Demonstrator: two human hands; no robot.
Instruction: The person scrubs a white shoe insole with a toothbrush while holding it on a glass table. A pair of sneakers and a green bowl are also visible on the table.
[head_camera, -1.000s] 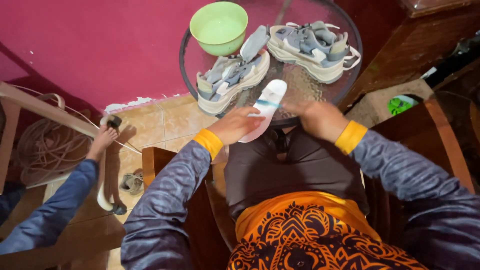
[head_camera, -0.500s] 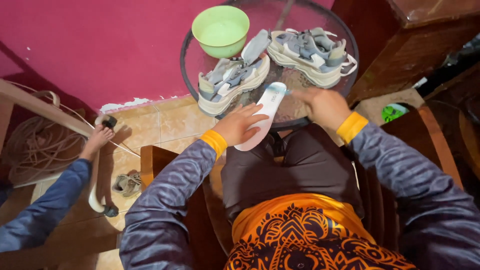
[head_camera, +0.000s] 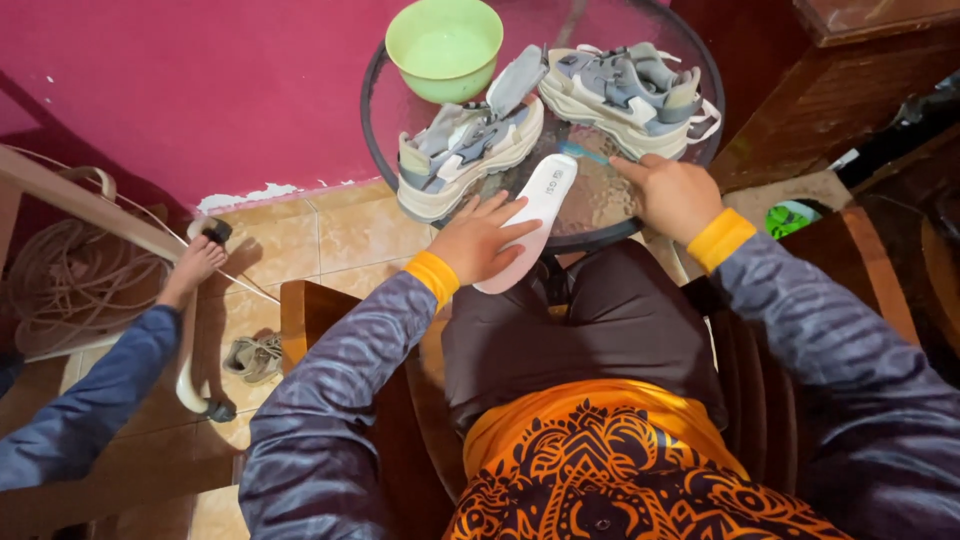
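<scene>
White insole (head_camera: 536, 205) under left hand (head_camera: 480, 240); right hand (head_camera: 672, 192) on glass table (head_camera: 600, 205).

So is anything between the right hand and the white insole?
Nothing visible. The right hand rests on the glass table beside the insole, with only bare glass between them. The left hand already holds the insole.
</scene>
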